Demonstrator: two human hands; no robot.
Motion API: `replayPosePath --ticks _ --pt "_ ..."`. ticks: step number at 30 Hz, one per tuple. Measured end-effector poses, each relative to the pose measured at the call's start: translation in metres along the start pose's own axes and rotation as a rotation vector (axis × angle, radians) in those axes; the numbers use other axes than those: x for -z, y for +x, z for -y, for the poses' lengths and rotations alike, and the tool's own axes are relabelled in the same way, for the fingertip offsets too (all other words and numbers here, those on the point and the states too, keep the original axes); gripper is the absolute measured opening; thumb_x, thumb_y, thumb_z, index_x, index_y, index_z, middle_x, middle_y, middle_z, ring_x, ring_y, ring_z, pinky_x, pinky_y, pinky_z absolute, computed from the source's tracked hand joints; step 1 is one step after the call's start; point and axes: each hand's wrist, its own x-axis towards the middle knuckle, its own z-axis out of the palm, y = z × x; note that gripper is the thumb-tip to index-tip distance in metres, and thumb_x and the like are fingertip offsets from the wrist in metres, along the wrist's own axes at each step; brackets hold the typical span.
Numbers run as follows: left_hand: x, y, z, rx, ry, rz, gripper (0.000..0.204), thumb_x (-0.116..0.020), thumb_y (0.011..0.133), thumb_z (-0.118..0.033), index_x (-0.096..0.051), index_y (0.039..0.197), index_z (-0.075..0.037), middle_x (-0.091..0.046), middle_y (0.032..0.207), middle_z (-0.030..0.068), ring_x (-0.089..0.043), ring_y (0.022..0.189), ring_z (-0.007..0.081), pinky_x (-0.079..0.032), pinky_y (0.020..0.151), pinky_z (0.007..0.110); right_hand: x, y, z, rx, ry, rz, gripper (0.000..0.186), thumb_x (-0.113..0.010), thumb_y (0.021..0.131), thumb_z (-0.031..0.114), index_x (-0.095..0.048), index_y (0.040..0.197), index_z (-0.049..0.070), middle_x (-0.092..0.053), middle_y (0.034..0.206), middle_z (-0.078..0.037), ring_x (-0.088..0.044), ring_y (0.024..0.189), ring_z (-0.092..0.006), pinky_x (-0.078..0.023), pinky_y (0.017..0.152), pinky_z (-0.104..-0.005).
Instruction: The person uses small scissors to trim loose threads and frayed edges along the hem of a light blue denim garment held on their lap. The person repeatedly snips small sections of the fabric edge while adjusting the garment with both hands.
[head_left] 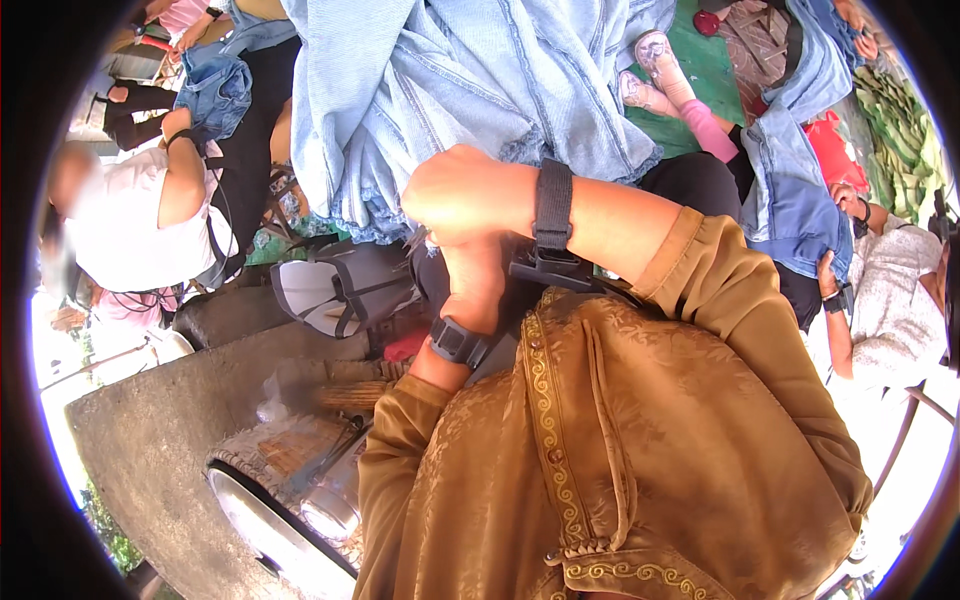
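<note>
A large heap of light-blue denim (450, 80) with seams and frayed edges spreads in front of me. My right hand (450, 195) is closed at its near edge, its back toward me. Whatever lies in its fingers is hidden. Just below and against it is my left hand (472, 262), whose fingers are covered by the right hand. A small bright bit shows beside the hands, too small to name. A black strap (553, 205) circles my right wrist, and a dark wristband (460, 342) sits on my left.
A grey bag-like thing (335, 295) lies left of my hands. Lower left stands a concrete block (150, 440) beside a tyre-like round object (270, 525). People holding denim sit at left (150, 220) and right (885, 270). Another person's feet (665, 75) rest on green ground ahead.
</note>
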Motion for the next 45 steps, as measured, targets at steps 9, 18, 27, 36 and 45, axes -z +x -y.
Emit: replayPosePath --ticks 9,18,27,36,45 --pt "-0.003 -0.025 -0.074 -0.448 -0.358 -0.159 0.008 -0.06 0.086 -0.001 -0.059 0.086 -0.009 -0.061 0.088 0.0 -0.056 0.078 0.0086 -0.047 0.073 0.025 0.006 -0.045 -0.076 -0.33 0.993 -0.83 0.02 -0.065 0.081 0.019 -0.065 0.084 -0.001 -0.059 0.064 -0.002 -0.052 0.059 -0.0098 -0.043 0.055 -0.0277" --pt "-0.009 -0.003 -0.132 -0.628 -0.164 -0.114 0.013 -0.062 0.087 -0.001 -0.053 0.088 -0.01 -0.051 0.083 -0.0057 -0.043 0.077 0.0033 -0.037 0.075 0.018 -0.081 -0.103 -0.091 -0.683 1.526 -0.931 0.017 -0.068 0.082 0.015 -0.062 0.092 0.002 -0.056 0.074 -0.002 -0.053 0.065 -0.0093 -0.041 0.048 -0.023" --pt "-0.028 -0.013 -0.14 -0.618 0.186 0.055 0.015 -0.059 0.087 0.004 -0.054 0.097 -0.006 -0.049 0.084 -0.0053 -0.04 0.074 0.002 -0.034 0.064 0.016 0.029 -0.05 -0.062 0.095 0.319 -0.888 0.048 -0.058 0.067 0.004 -0.063 0.113 0.019 -0.057 0.123 -0.007 -0.062 0.096 -0.0291 -0.051 0.076 -0.0389" --pt "-0.028 -0.003 -0.096 -0.368 0.039 0.057 0.022 -0.058 0.082 0.009 -0.056 0.1 -0.002 -0.058 0.089 -0.001 -0.05 0.085 0.0059 -0.042 0.078 0.022 0.017 -0.022 -0.109 0.045 0.546 -0.629 0.032 -0.067 0.067 0.014 -0.066 0.097 0.004 -0.065 0.085 -0.017 -0.063 0.081 -0.0323 -0.048 0.072 -0.0395" --pt "-0.018 0.013 -0.121 -0.142 -0.537 0.164 0.021 -0.054 0.089 0.001 -0.058 0.109 -0.004 -0.062 0.1 0.0033 -0.058 0.092 0.0126 -0.046 0.086 0.029 -0.001 -0.04 -0.143 -0.42 1.41 -0.519 0.013 -0.07 0.08 0.016 -0.062 0.083 0.005 -0.047 0.059 0.006 -0.032 0.045 -0.0015 -0.024 0.041 -0.0208"
